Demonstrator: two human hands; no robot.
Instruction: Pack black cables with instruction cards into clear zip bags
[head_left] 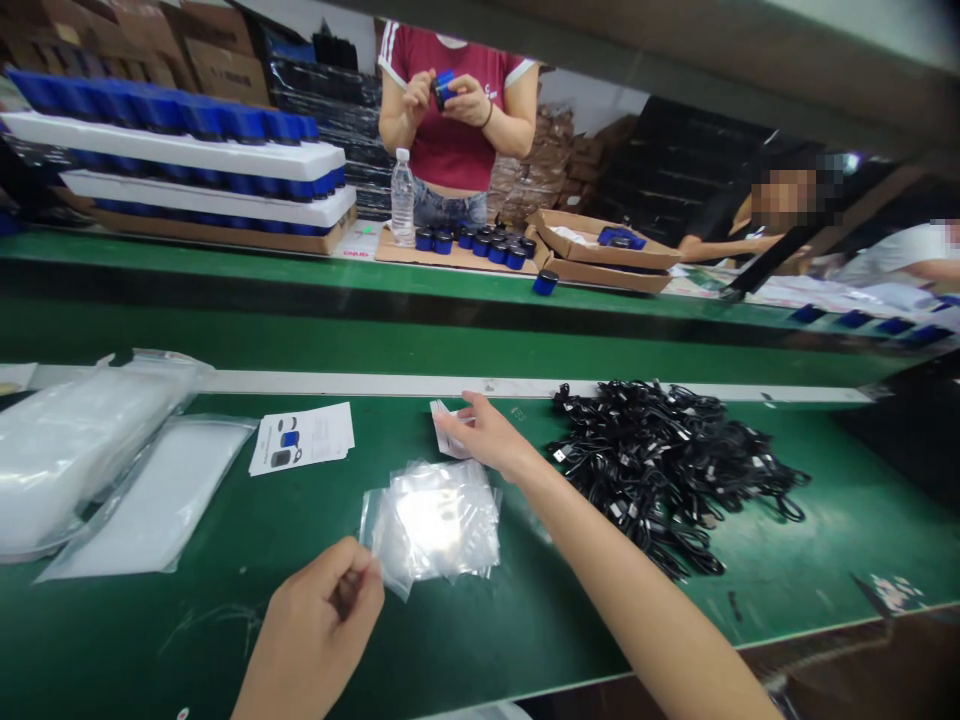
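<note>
- Left hand (319, 625): fingers curled, thumb and forefinger pinched narrow on the near left edge of a clear bag (394, 565).
- That bag lay at the left side of a loose pile of clear bags (446, 520), in the middle of the green bench (225, 620). Glare hid part of the pile's surface.
- Right hand (491, 440): stretched forward past the pile, fingers partly extended over small white cards (448, 446). Whether it gripped them could not be told; the fingers covered much of them.
- The cards sat just beyond the pile, near the white strip (360, 383) along the bench's far side.
- Leaflets (300, 440): stacked slightly askew, left of the cards and apart from both hands; printed pictures faced up, one of them blue.
- Cables (652, 460): black, bundled, in a broad heap right of the right hand; some metal plugs showed.
- Far left: a bulky translucent pack (82, 450), with a flatter pack (161, 495) just beside it.
- Across the bench, a co-worker (457, 120) in a red top held a blue jar (444, 90) in both hands.
- In front of the co-worker: a bottle (403, 200), upright, beside a group of blue jars (491, 245) on cardboard.
</note>
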